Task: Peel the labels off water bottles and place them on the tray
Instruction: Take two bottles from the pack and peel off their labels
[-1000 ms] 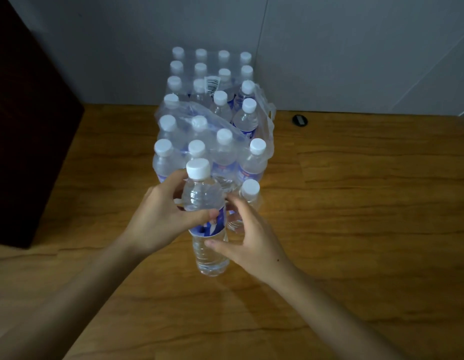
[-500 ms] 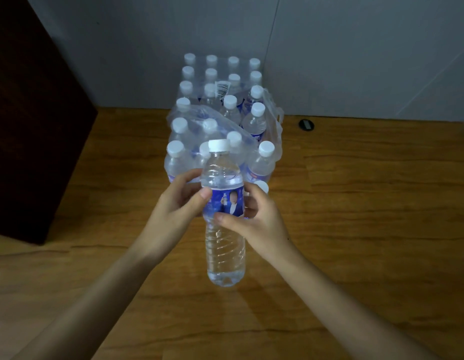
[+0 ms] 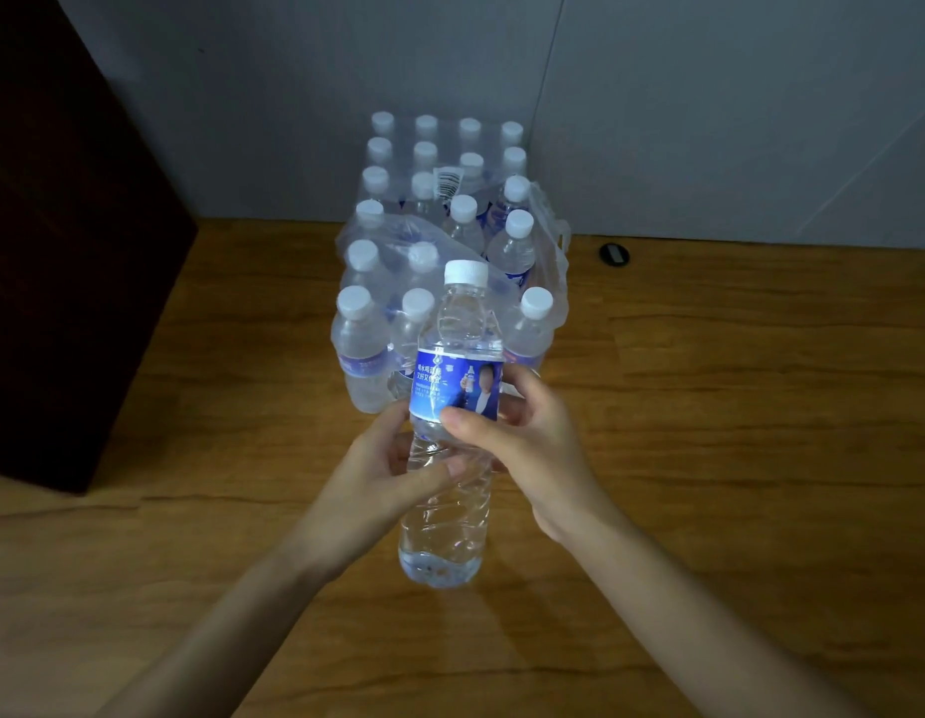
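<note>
Fingers of both hands closed around one bottle, label on

Fingers (image 3: 522,401) of the right hand (image 3: 543,448) curl round the water bottle (image 3: 452,458) at the lower edge of its blue label (image 3: 456,386), thumb on the front; left hand (image 3: 372,484) grips the ribbed body below, thumb across it; bottle upright, held above the wooden table (image 3: 735,432), white cap (image 3: 465,273) on; label intact; behind it, shrink-wrapped pack of bottles (image 3: 439,241), wrap torn open at the near end; small dark round object (image 3: 614,253) near the wall.
</note>
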